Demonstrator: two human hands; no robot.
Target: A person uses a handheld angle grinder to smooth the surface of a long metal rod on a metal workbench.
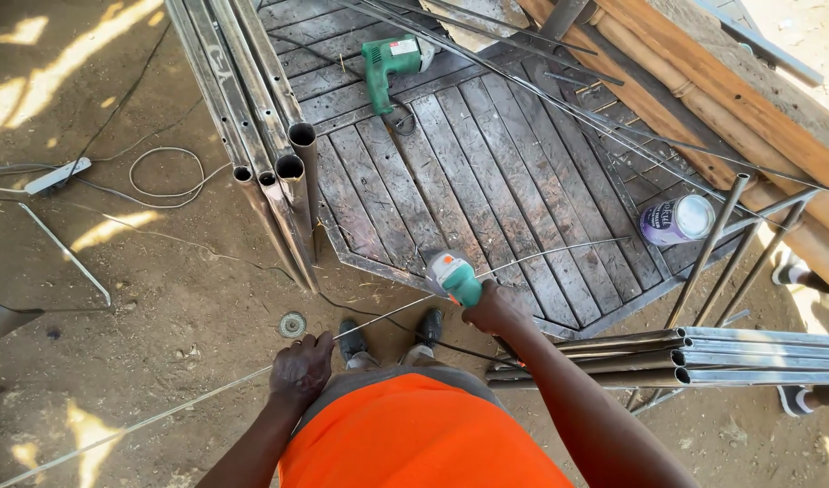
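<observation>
Gripping the thin steel rod [207,396] in my left hand [301,369], fingers curled shut around it, I had it running from 8 o'clock at the dirt up toward 2 o'clock across the wooden pallet deck [487,172]. My right hand [494,309] was wrapped tight on a teal angle grinder [452,276], its head set at the rod just past the pallet's near edge.

Risk, as I judged it: the rod was long and whippy and held by one hand only, so it could chatter or kick under the wheel. The grinder's cord [387,327] trailed by my shoes [389,334], so it could snag. A loose disc [292,324] lay on the dirt at 9 o'clock of my feet.

Room was tight. Tube bundle [270,136] at 11 o'clock, its open ends facing me. Stacked square tubing [677,357] at 3 o'clock, close to my right forearm. A second green power tool [389,68] at 12 o'clock, a purple can [677,220] at 2 o'clock. The open dirt at 9 o'clock held loose cable [166,176].
</observation>
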